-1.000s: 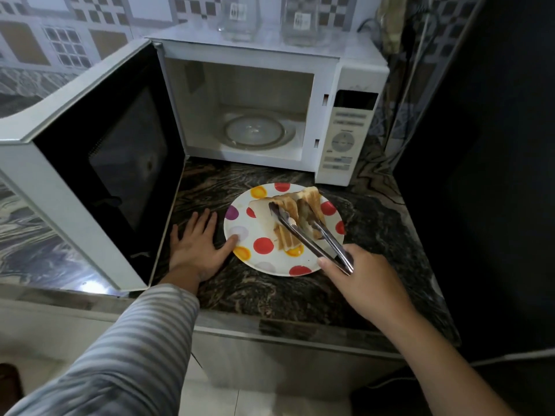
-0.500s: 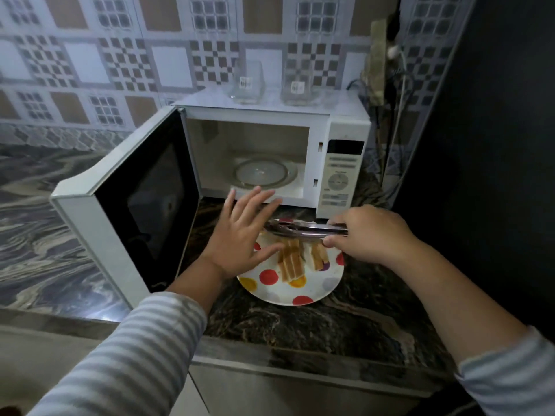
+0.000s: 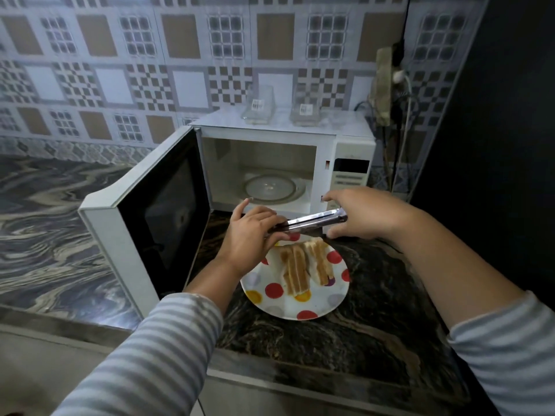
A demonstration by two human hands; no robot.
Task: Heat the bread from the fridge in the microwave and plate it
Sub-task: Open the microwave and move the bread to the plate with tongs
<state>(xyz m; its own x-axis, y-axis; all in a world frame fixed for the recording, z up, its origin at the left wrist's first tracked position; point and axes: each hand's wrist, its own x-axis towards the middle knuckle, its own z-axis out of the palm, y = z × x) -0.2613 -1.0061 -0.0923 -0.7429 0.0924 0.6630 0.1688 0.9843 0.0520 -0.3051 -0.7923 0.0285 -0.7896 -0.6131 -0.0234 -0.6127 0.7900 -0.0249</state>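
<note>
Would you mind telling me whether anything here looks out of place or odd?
Nothing looks spilled or damaged. The microwave door hangs wide open, its inside bare, while the bread leans in slices on the plate and both hands hold the tongs above it.

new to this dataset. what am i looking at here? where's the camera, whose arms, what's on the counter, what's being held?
There is no robot: a person works with bare hands, and the one camera sits on their head, looking forward and down. The striped sleeves at the bottom are their own arms.

On the dark marbled counter stands a white microwave with its door swung open; the glass turntable inside is bare. In front of it lies a polka-dot plate carrying the bread slices.

Both hands are on a pair of metal tongs, held level above the plate: the left hand grips one end, the right hand the other. The tongs hold no bread.

Two clear containers sit on top of the microwave.
</note>
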